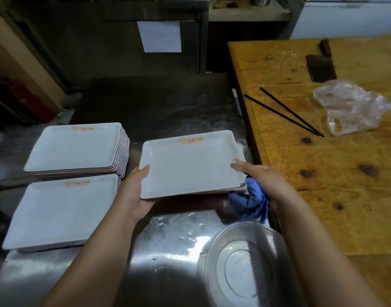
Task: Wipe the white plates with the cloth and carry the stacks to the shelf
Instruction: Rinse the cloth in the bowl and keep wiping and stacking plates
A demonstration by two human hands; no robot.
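A white rectangular plate [190, 165] with an orange logo is lifted a little over the steel counter, on top of at least one more plate. My left hand [134, 191] grips its left edge, thumb on the rim and fingers underneath. My right hand [263, 180] holds the right edge with the thumb on the rim, and a blue cloth [250, 202] hangs bunched under that hand. Two stacks of the same white plates stand at the left: a tall far stack [77, 147] and a lower near stack [57, 211].
The wet steel counter [168, 251] carries a round metal bowl [243, 262] at the front right. On the wooden table [323, 173] to the right lie black chopsticks [285, 111], a clear plastic bag [349, 107] and a cleaver [320, 65].
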